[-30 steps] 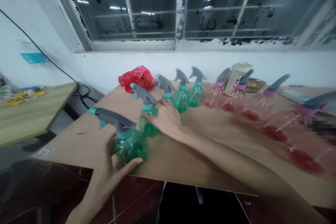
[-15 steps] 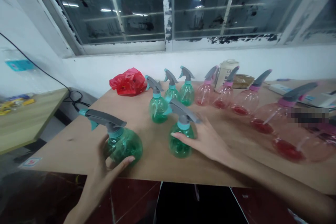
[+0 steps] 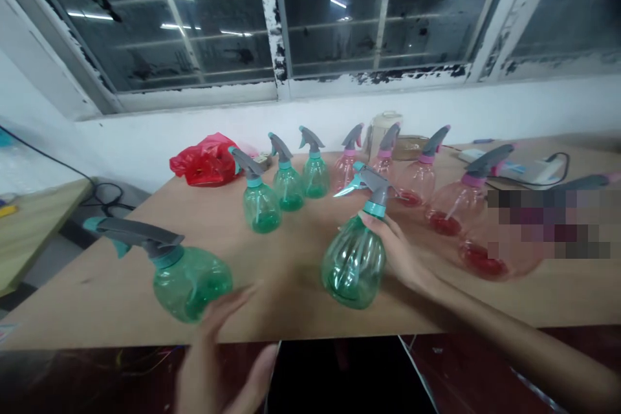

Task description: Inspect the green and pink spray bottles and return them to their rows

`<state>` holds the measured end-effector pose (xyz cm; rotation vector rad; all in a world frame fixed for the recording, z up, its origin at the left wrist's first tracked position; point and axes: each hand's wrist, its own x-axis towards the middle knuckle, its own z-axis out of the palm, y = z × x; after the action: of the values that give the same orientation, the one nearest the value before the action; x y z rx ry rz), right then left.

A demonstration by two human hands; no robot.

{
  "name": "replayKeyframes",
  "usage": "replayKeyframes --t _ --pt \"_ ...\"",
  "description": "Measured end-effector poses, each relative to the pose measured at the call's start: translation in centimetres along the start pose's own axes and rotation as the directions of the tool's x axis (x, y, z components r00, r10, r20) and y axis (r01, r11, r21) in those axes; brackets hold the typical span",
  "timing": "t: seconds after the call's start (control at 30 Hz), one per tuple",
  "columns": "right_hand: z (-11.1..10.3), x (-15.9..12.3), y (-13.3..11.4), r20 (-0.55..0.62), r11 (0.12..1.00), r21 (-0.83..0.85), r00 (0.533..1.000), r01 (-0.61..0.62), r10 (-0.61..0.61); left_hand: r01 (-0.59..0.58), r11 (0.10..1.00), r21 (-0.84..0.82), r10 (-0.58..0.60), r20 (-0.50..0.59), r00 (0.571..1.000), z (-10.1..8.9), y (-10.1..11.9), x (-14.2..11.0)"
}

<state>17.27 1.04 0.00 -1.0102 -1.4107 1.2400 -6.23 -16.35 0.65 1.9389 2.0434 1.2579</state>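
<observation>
My right hand [image 3: 398, 251] grips a green spray bottle [image 3: 353, 265] near its neck, its teal and grey spray head [image 3: 371, 184] pointing left. The bottle tilts slightly, and I cannot tell whether its base touches the table. My left hand [image 3: 209, 348], blurred, has its fingers apart at the table's front edge. Just beyond it another green spray bottle [image 3: 191, 281] stands on the table, with a little liquid inside. Three more green spray bottles [image 3: 262, 207] stand further back.
Several pink spray bottles [image 3: 444, 200] with red liquid line the right side of the brown table [image 3: 121, 310]. A red plastic bag [image 3: 208, 162] lies at the back left. Behind the pink bottles are a carton [image 3: 410, 147] and a white device [image 3: 533, 171] with a cable.
My left hand has let go of the left green bottle and drawn back towards me. The right hand's bottle has come nearer and tilted. The view has swung right.
</observation>
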Motion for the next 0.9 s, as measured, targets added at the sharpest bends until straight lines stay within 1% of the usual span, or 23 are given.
replayKeyframes --t 0.03,0.07,0.13,0.17,0.23,0.27,0.33,0.4,0.47,0.57,0.63,0.7,0.73,0.77,0.8,0.83,0.9 --pt "0.1 0.1 0.0 0.008 0.998 0.057 1.0 -0.002 0.002 -0.002 0.992 -0.128 0.021 0.151 0.988 1.8 0.9 0.9" --pt "0.1 0.2 0.0 0.024 0.996 0.094 1.0 0.002 -0.004 0.045 0.968 -0.246 0.026 0.278 0.96 3.4 1.9 1.9" --pt "0.1 0.1 -0.1 0.051 0.991 0.133 0.998 0.015 -0.022 0.18 0.89 -0.418 0.039 0.463 0.885 5.8 3.7 4.1" --pt "0.0 0.1 -0.3 0.054 0.989 0.149 0.998 0.021 -0.029 0.231 0.851 -0.471 0.082 0.554 0.829 6.6 4.6 5.2" --pt "-0.5 0.0 -0.6 0.048 0.982 0.191 0.999 0.015 -0.025 0.294 0.793 -0.534 0.132 0.622 0.772 7.3 6.1 6.8" --pt "-0.7 0.1 -0.7 0.047 0.975 0.223 0.999 -0.003 -0.008 0.321 0.767 -0.556 0.152 0.642 0.751 7.5 6.6 7.5" --pt "-1.3 0.2 -1.1 0.09 0.944 0.32 0.995 -0.076 0.049 0.338 0.745 -0.575 0.177 0.659 0.731 7.6 7.3 8.3" --pt "-1.8 0.6 -1.4 0.175 0.891 0.427 0.981 -0.157 0.089 0.331 0.74 -0.586 0.197 0.659 0.725 7.8 7.5 8.6" --pt "-2.2 1.3 -1.6 0.228 0.835 0.51 0.969 -0.204 0.098 0.345 0.73 -0.59 0.213 0.675 0.706 8.3 7.4 8.6" --pt "-2.5 2.8 -1.5 0.213 0.774 0.59 0.969 -0.227 0.122 0.403 0.705 -0.584 0.227 0.724 0.652 9.0 7.3 8.3" --pt "-2.7 3.7 -1.1 0.213 0.74 0.623 0.965 -0.253 0.151 0.394 0.72 -0.571 0.239 0.737 0.632 9.3 7.2 8.1" --pt "-2.8 4.6 -0.5 0.241 0.709 0.643 0.956 -0.288 0.17 0.31 0.783 -0.539 0.253 0.731 0.634 9.5 7.0 8.3" --pt "-2.9 4.9 -0.1 0.258 0.694 0.653 0.951 -0.304 0.173 0.242 0.824 -0.512 0.254 0.717 0.649 9.5 6.8 8.5" --pt "-3.0 5.2 0.2 0.277 0.679 0.661 0.945 -0.32 0.175 0.163 0.867 -0.471 0.251 0.695 0.674 9.7 6.5 8.8" --pt "-3.1 5.5 0.5 0.299 0.666 0.665 0.938 -0.338 0.177 0.075 0.907 -0.415 0.244 0.662 0.709 9.9 6.2 9.1" --pt "-3.2 5.7 0.8 0.322 0.657 0.664 0.929 -0.357 0.18 -0.02 0.94 -0.341 0.239 0.613 0.753 10.3 5.7 9.5" --pt "-3.3 5.9 1.2 0.374 0.645 0.65 0.908 -0.402 0.189 -0.204 0.968 -0.146 0.25 0.505 0.826 11.3 4.7 10.2"
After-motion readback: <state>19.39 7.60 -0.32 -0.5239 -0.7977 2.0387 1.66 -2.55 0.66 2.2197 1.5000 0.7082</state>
